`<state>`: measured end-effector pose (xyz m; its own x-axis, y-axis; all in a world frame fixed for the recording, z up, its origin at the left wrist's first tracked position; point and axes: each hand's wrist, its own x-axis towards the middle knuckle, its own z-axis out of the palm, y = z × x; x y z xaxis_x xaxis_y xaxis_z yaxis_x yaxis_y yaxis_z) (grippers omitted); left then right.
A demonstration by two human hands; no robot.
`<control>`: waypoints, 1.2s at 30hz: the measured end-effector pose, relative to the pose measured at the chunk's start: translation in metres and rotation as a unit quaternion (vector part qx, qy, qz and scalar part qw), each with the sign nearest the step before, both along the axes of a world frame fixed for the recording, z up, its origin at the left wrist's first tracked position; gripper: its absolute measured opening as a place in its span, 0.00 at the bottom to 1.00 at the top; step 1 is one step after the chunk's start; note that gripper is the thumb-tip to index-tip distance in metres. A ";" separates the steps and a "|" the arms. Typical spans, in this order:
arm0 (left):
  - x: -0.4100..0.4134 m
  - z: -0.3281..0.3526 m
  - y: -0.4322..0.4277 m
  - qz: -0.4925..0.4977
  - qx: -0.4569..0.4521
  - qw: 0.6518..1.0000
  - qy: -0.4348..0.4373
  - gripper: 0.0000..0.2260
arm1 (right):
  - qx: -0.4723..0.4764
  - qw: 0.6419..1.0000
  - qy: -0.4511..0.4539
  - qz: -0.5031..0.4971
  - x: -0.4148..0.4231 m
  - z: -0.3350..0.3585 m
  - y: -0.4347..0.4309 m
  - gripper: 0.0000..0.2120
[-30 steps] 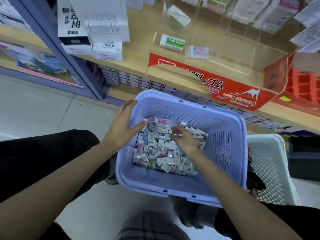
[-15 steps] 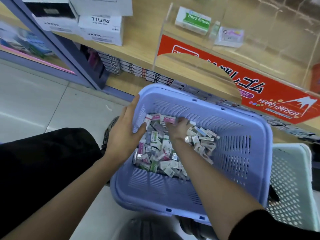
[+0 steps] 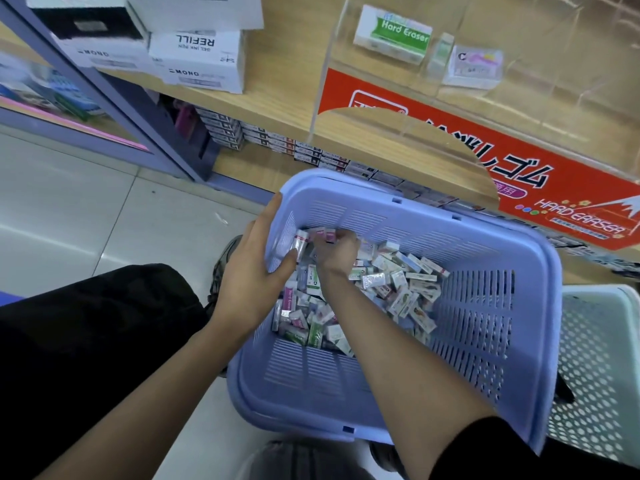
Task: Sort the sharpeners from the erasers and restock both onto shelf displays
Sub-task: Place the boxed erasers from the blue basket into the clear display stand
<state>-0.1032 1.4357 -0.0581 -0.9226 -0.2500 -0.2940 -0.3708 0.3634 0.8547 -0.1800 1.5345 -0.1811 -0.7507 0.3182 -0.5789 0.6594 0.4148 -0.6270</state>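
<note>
A lavender plastic basket sits in front of me, holding a heap of small wrapped erasers. My left hand grips the basket's left rim, thumb inside against a wrapped eraser. Over the far left of the heap, my right hand has its fingers curled round several erasers with pink labels. On the wooden shelf stands a clear acrylic display bin with a red "Hard Eraser" sign; a green eraser box and a pink one lie inside.
A white perforated basket stands to the right of the lavender one. White refill boxes are stacked at the shelf's left. A lower shelf holds rows of small boxes. Tiled floor lies to the left.
My right hand has moved from the middle of the heap to its far left and closed on several erasers. The view has dropped closer to the basket; the left hand stays on the rim.
</note>
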 end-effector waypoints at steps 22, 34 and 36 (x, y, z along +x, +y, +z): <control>0.001 0.030 0.004 -0.006 -0.098 0.994 0.056 0.25 | -0.286 0.954 0.061 -0.062 0.020 0.105 0.072 0.15; -0.024 0.160 0.036 -0.275 0.066 0.959 0.003 0.13 | -0.271 0.913 0.167 0.254 0.031 0.288 0.130 0.16; -0.022 0.177 0.038 -0.293 0.059 0.954 0.001 0.11 | -0.280 0.909 0.187 0.248 0.033 0.301 0.136 0.15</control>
